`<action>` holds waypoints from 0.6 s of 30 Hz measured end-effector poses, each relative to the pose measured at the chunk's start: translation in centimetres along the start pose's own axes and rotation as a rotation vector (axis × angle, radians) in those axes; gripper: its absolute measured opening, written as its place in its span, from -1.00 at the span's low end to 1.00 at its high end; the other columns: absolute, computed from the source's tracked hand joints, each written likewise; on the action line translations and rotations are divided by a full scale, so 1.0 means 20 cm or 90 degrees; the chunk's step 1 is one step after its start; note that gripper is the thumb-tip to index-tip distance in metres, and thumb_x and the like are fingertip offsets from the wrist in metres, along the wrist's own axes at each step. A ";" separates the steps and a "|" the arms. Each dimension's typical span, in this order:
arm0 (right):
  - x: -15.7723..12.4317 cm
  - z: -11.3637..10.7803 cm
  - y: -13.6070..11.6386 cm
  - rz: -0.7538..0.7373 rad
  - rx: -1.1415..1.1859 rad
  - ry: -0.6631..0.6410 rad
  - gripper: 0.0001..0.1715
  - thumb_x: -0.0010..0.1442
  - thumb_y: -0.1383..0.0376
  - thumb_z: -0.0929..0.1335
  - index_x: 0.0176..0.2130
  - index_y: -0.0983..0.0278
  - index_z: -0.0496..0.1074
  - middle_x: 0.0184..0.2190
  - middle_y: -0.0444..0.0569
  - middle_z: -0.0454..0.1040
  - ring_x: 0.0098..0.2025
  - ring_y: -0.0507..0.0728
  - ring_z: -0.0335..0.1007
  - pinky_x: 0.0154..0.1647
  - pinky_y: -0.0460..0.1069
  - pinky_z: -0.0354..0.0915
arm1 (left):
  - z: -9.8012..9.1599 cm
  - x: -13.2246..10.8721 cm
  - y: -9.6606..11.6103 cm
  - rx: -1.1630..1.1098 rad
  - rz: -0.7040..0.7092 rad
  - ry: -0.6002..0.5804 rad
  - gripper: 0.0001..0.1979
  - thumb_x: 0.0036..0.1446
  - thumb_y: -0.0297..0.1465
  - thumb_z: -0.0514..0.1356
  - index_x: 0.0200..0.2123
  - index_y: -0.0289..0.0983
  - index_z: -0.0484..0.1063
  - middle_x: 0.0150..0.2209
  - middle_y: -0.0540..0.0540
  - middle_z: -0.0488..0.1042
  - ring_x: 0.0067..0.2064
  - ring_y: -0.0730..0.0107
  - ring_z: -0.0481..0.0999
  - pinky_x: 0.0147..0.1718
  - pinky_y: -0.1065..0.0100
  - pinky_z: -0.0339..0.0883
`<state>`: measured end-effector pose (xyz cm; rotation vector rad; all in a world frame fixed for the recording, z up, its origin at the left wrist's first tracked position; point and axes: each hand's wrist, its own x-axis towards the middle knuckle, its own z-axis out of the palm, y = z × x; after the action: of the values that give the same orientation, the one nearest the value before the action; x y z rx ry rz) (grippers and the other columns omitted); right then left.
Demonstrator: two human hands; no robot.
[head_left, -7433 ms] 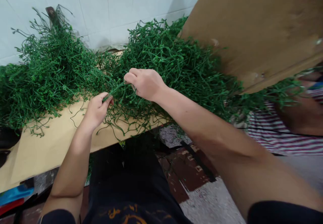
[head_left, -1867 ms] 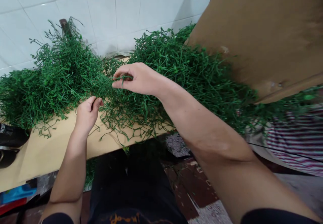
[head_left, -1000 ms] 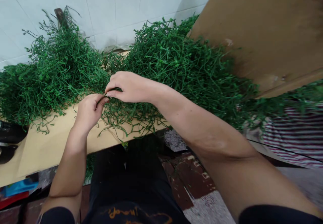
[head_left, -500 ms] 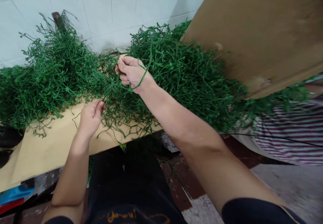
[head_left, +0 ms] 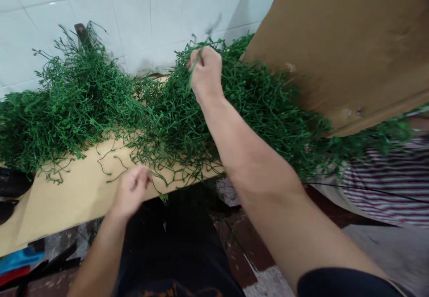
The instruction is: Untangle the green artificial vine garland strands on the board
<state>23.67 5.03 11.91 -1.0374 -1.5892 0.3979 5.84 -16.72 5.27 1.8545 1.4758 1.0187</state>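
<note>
Green artificial stems with small tips lie in a left heap [head_left: 80, 87] and a right heap [head_left: 264, 105] on a tan board [head_left: 77, 194]. My right hand [head_left: 208, 71] is raised over the right heap, its fingers closed on a thin green stem whose far end is blurred. Near the front edge of the board is my left hand [head_left: 134, 185], blurred, with its fingers curled together; whether it holds anything is too smeared to tell. Loose stems lie on the board just above my left hand.
A large brown cardboard sheet [head_left: 348, 51] leans at the upper right. White wall tiles [head_left: 134, 15] stand behind the heaps. Striped cloth [head_left: 385, 181] is at the right, and a blue item [head_left: 22, 259] lies low on the left.
My right hand has moved up and to the right with the green stem. My left hand has moved down and slightly right, toward the board's front edge. The view has shifted slightly.
</note>
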 end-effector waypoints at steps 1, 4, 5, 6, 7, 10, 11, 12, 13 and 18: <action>-0.02 -0.03 -0.05 0.000 0.003 -0.002 -0.59 0.30 0.09 0.07 -0.50 0.23 0.09 -0.47 -0.02 0.21 -0.39 0.02 0.11 -0.32 -0.02 0.12 | -0.03 0.03 -0.05 0.020 -0.039 0.030 -0.63 0.21 -0.23 -0.07 -0.53 -0.25 0.33 -0.60 -0.02 0.33 -0.51 0.45 0.33 -0.50 0.41 0.24; -0.14 -0.05 -0.21 -0.080 -0.007 -0.134 -0.61 0.24 0.11 0.21 -0.52 0.26 0.21 -0.51 -0.07 0.28 -0.40 0.02 0.18 -0.29 -0.03 0.17 | -0.12 0.17 -0.18 0.122 -0.052 0.096 -0.72 0.11 -0.25 0.08 -0.24 -0.31 0.44 -0.24 -0.18 0.50 -0.25 0.31 0.46 -0.24 0.27 0.35; -0.18 -0.04 -0.25 -0.105 -0.015 -0.181 -0.62 0.24 0.11 0.21 -0.51 0.27 0.24 -0.51 -0.09 0.29 -0.40 0.02 0.19 -0.27 -0.04 0.17 | -0.15 0.22 -0.20 0.153 -0.043 0.129 -0.67 0.08 -0.27 0.12 -0.13 -0.32 0.42 -0.10 -0.23 0.46 -0.13 0.24 0.45 -0.15 0.22 0.35; -0.21 -0.03 -0.27 -0.121 -0.022 -0.214 -0.63 0.24 0.12 0.21 -0.51 0.27 0.26 -0.51 -0.10 0.30 -0.40 0.01 0.20 -0.27 -0.04 0.17 | -0.17 0.25 -0.21 0.172 -0.034 0.169 -0.60 0.05 -0.29 0.14 -0.04 -0.32 0.38 0.01 -0.27 0.40 -0.03 0.18 0.42 -0.08 0.18 0.33; -0.23 -0.01 -0.29 -0.128 -0.023 -0.235 -0.65 0.24 0.15 0.21 -0.51 0.27 0.26 -0.51 -0.11 0.30 -0.41 0.00 0.19 -0.29 -0.05 0.16 | -0.19 0.27 -0.20 0.172 -0.026 0.213 -0.56 0.05 -0.31 0.14 0.02 -0.33 0.34 0.09 -0.29 0.34 0.05 0.15 0.38 -0.02 0.17 0.30; -0.28 0.03 -0.27 -0.144 -0.014 -0.272 -0.68 0.24 0.20 0.20 -0.49 0.30 0.27 -0.53 -0.13 0.27 -0.44 -0.03 0.15 -0.34 -0.08 0.12 | -0.19 0.31 -0.13 0.061 0.004 0.288 -0.54 0.12 -0.31 0.08 0.10 -0.31 0.27 0.13 -0.28 0.29 0.12 0.20 0.34 0.04 0.21 0.28; -0.29 0.04 -0.27 -0.153 -0.011 -0.283 -0.67 0.24 0.20 0.20 -0.49 0.30 0.27 -0.54 -0.14 0.26 -0.44 -0.03 0.14 -0.36 -0.08 0.11 | -0.18 0.32 -0.09 0.013 0.022 0.280 -0.54 0.14 -0.28 0.06 0.10 -0.30 0.26 0.12 -0.26 0.31 0.11 0.23 0.36 0.03 0.24 0.29; -0.30 0.06 -0.26 -0.162 -0.008 -0.293 -0.67 0.24 0.18 0.20 -0.48 0.31 0.27 -0.55 -0.15 0.25 -0.44 -0.03 0.13 -0.36 -0.08 0.10 | -0.15 0.33 -0.05 -0.026 0.042 0.260 -0.54 0.15 -0.24 0.06 0.10 -0.29 0.27 0.09 -0.25 0.34 0.08 0.26 0.38 0.00 0.26 0.31; -0.31 0.07 -0.27 -0.168 -0.004 -0.303 -0.66 0.24 0.16 0.20 -0.47 0.31 0.28 -0.55 -0.15 0.24 -0.43 -0.03 0.12 -0.37 -0.08 0.09 | -0.13 0.34 -0.03 -0.050 0.060 0.229 -0.53 0.15 -0.21 0.07 0.08 -0.28 0.28 0.06 -0.23 0.38 0.04 0.28 0.41 -0.03 0.29 0.32; -0.32 0.08 -0.26 -0.128 0.024 -0.270 -0.56 0.26 0.06 0.17 -0.50 0.29 0.26 -0.55 -0.13 0.20 -0.43 -0.01 0.12 -0.35 -0.07 0.13 | 0.00 0.41 0.00 -0.033 0.006 0.052 -0.69 0.17 -0.23 0.03 -0.28 -0.32 0.45 -0.54 -0.02 0.40 -0.47 0.46 0.38 -0.42 0.41 0.26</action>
<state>19.92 -2.45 11.28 -0.7863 -2.0354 0.5322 6.70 -8.84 7.14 1.8053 1.4746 1.1392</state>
